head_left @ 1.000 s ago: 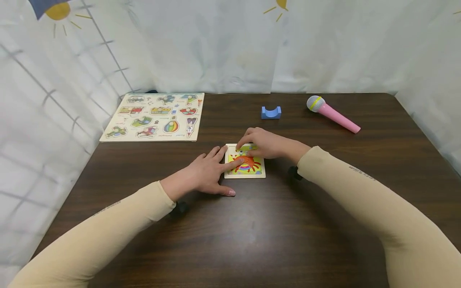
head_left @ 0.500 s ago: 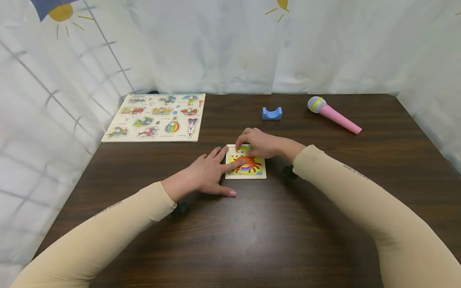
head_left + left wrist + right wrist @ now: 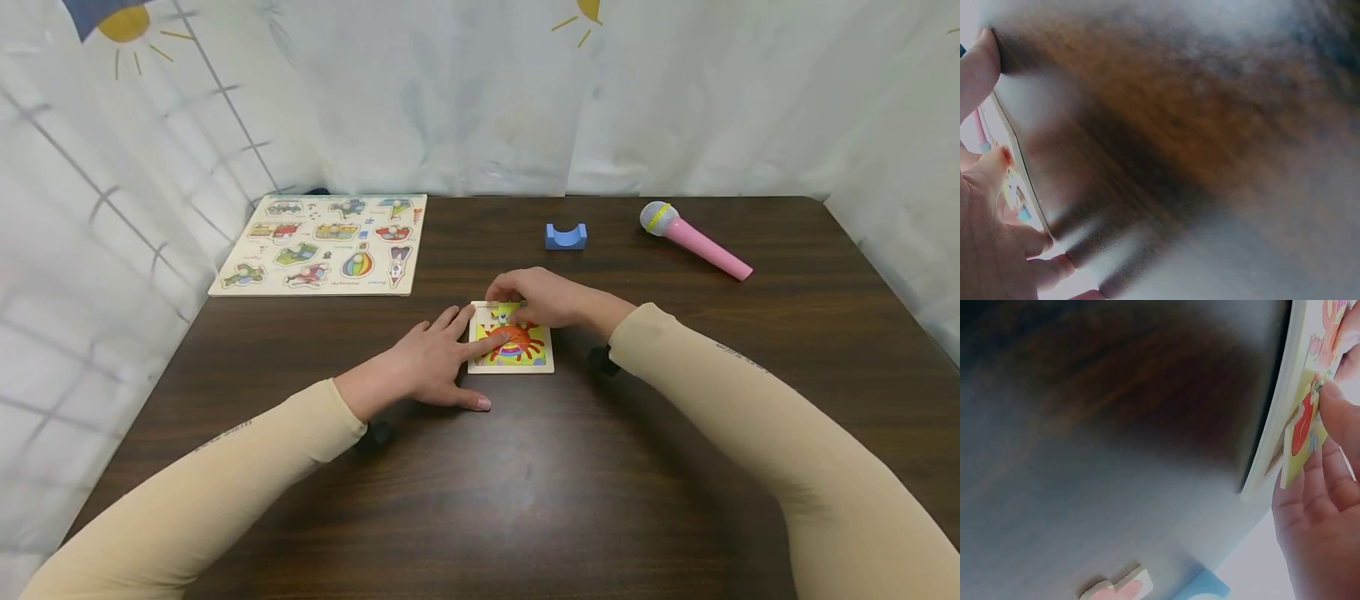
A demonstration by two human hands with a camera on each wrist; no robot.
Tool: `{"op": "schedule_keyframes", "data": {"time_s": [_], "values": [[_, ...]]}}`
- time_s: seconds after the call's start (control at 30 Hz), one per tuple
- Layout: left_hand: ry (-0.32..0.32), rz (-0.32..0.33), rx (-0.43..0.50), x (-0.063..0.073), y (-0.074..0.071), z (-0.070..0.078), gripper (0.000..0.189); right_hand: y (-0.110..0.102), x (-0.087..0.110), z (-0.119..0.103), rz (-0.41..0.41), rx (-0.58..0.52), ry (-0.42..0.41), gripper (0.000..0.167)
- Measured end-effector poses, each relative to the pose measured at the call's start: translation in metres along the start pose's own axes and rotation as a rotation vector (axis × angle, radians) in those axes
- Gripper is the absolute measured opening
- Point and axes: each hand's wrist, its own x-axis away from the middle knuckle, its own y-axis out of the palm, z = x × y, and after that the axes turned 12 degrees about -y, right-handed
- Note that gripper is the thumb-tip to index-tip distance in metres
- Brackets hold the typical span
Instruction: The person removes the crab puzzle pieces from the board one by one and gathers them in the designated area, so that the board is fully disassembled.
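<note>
A small square crab jigsaw puzzle (image 3: 512,354) lies flat in its pale wooden tray (image 3: 525,370) at mid-table. My left hand (image 3: 427,365) is spread at its left side, the index finger resting on the crab and other fingertips at the tray's left edge. My right hand (image 3: 551,298) is over the far part of the tray. In the right wrist view its thumb (image 3: 1338,412) and fingers pinch a yellow-green puzzle piece with a red patch (image 3: 1300,440), tilted up from the tray, a gap showing beneath. In the head view that hand partly covers the piece.
A peg puzzle board (image 3: 322,250) with vehicle shapes lies at the back left. A blue cradle-shaped block (image 3: 566,240) and a pink toy microphone (image 3: 697,242) lie behind the right hand. A small pink-and-cream flat piece (image 3: 1119,589) shows low in the right wrist view.
My right fingertips have shifted slightly toward the far left edge of the tray. My left hand stays in place on the puzzle.
</note>
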Motion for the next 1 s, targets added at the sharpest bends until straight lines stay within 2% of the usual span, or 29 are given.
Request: {"op": "schedule_keyframes", "data": {"time_s": [0.27,0.47,0.63,1.0], "values": [[-0.009,-0.015,0.018,0.002,0.001,0.001,0.099,0.0,-0.002,0.004,0.005,0.016,0.061,0.031],[0.004,-0.027,0.053,0.002,0.001,0.001,0.101,0.001,-0.001,0.008,0.023,0.012,0.052,0.025],[0.014,-0.014,0.044,0.001,-0.005,0.003,0.1,0.0,-0.001,0.007,0.021,0.009,0.052,0.024],[-0.087,-0.009,0.048,-0.004,-0.007,0.029,0.088,0.0,-0.001,0.007,0.018,-0.029,0.089,0.024]]}}
